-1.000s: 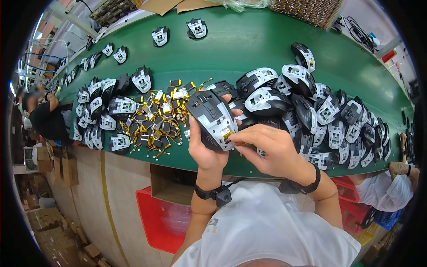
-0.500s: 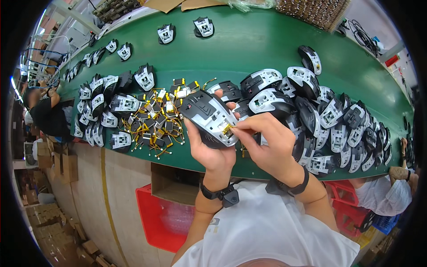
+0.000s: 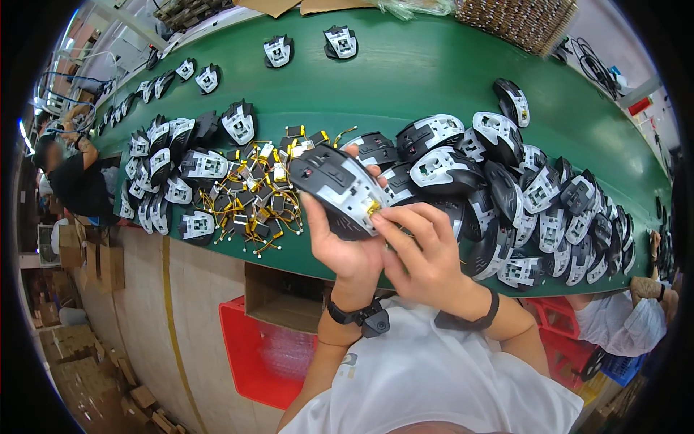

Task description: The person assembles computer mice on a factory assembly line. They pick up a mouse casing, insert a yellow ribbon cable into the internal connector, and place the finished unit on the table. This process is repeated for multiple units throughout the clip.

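Note:
My left hand is closed round a black and grey-white computer mouse, holding it tilted above the bench with its uncovered inner side up. A small yellow-taped part shows in an opening at the mouse's near end. My right hand is closed at that end: a fingertip presses beside the yellow part, and the thumb lies lower by the mouse's edge. Just left of the mouse is a heap of small wired batteries with yellow tape. Part of the mouse's underside is hidden by my left hand.
A large pile of similar mice covers the bench's right side; a smaller group stands left. Several more line the far side of the green bench. Below the front edge are a cardboard box and red bin. Another person is far left.
My right fingers have gone from a pinch at the yellow part to a fingertip pressing there, with the thumb lower. The mouse stays in my left hand; the view has shifted slightly.

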Tool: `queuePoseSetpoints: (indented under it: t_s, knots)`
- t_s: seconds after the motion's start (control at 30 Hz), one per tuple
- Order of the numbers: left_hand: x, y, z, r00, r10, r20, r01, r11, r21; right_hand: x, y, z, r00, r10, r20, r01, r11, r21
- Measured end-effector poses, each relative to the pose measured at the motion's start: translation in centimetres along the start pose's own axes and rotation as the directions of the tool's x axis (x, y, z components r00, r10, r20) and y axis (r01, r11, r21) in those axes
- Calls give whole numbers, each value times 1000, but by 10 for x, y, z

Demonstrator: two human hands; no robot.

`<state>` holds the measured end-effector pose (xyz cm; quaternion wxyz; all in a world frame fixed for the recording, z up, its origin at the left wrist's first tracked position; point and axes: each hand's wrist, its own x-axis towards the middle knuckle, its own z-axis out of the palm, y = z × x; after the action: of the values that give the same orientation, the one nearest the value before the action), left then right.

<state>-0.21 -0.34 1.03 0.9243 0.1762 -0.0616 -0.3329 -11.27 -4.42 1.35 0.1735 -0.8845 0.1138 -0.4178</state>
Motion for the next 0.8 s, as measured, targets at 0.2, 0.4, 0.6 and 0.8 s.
queuePoseSetpoints:
  t_s: [0.2, 0.4, 0.6, 0.8]
  knots:
    - [-5, -3, 3, 987, -148, 58, 147, 989, 21, 5, 8, -6, 998, 33, -62, -36, 998, -48]
    - [8, 12, 4, 976, -217, 34, 217, 976, -8, -2, 12, -9, 995, -78, 64, 80, 996, -28]
    - [8, 9, -2, 983, -178, 42, 179, 983, -27, 5, 11, -14, 992, -73, 104, 87, 987, -137]
    - [1, 3, 9, 999, -28, -36, 29, 1000, 11, -4, -8, 0, 997, 15, 76, -1, 983, -182]
